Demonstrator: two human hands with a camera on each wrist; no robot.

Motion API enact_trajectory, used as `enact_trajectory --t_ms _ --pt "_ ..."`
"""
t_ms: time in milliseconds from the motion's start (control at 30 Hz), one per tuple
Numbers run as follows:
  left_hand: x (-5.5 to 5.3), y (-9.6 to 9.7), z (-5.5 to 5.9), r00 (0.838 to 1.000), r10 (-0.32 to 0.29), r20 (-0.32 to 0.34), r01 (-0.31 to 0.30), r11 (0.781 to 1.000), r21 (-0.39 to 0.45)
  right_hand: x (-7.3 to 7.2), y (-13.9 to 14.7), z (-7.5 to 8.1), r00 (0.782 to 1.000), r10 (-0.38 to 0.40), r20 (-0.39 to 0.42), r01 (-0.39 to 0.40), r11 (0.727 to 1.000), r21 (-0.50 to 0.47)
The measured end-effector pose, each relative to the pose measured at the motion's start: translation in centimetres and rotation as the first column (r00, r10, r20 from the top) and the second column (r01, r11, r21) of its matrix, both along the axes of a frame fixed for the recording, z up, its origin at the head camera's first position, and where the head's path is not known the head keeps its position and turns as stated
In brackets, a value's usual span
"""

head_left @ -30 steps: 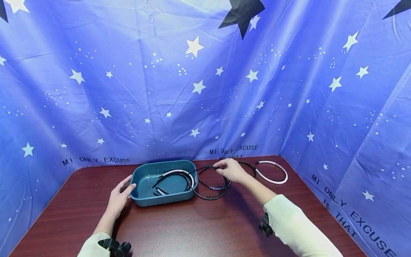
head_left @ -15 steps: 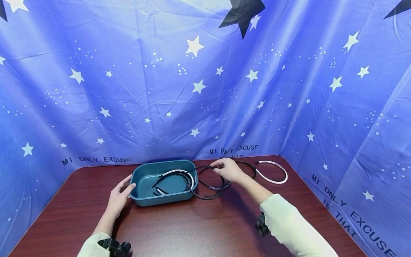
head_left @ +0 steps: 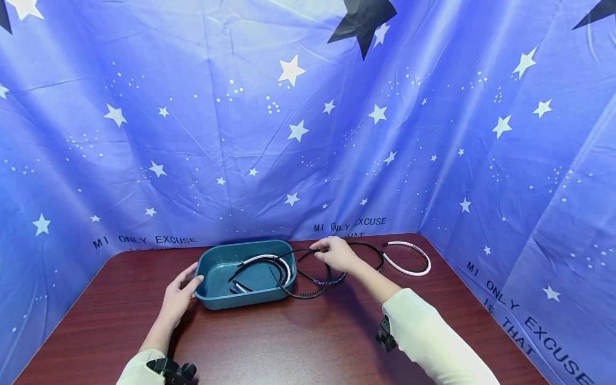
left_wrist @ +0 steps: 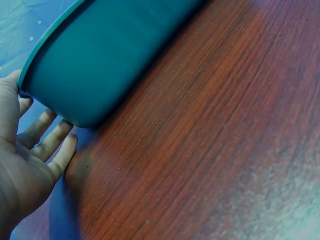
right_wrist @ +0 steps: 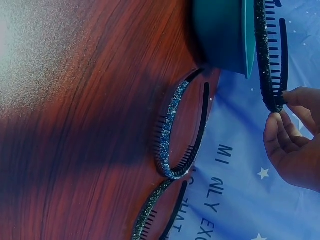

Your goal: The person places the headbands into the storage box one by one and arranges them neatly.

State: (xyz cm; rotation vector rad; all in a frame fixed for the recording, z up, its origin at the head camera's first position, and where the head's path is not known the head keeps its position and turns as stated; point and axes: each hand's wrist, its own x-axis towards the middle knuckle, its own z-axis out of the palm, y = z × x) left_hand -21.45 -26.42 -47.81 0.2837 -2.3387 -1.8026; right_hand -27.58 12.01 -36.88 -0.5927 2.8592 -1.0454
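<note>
My right hand (head_left: 337, 254) pinches a black glitter headband (right_wrist: 263, 55) with comb teeth. It hangs above the table, its far end overlapping the bin's right rim in the head view. At the left end of the teal plastic bin (head_left: 245, 300), my left hand (head_left: 178, 294) grips the rim, thumb over the edge and fingers along the outer wall (left_wrist: 95, 75). Inside the bin lie a white headband (head_left: 260, 258), dark ones beside it, and a small silvery piece. Below my right hand, a blue glitter headband (right_wrist: 167, 130) rests on the table.
A dark green glitter headband (right_wrist: 145, 215) lies right of the blue one, partly behind my right hand in the head view. A pale pink-white headband (head_left: 409, 273) lies at the far right of the brown table (head_left: 289, 342). A star-printed blue curtain (head_left: 231, 133) hangs behind.
My right hand has moved slightly left with the black glitter headband, toward the bin. My left hand and the bin have stayed in place.
</note>
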Motion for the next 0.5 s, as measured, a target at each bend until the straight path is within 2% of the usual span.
enact_trajectory --t_ms 500 --pt "0.0 0.1 0.1 1.000 0.013 -0.005 -0.013 1.000 0.009 -0.3 -1.4 0.5 1.000 0.023 -0.011 -0.022 0.999 0.028"
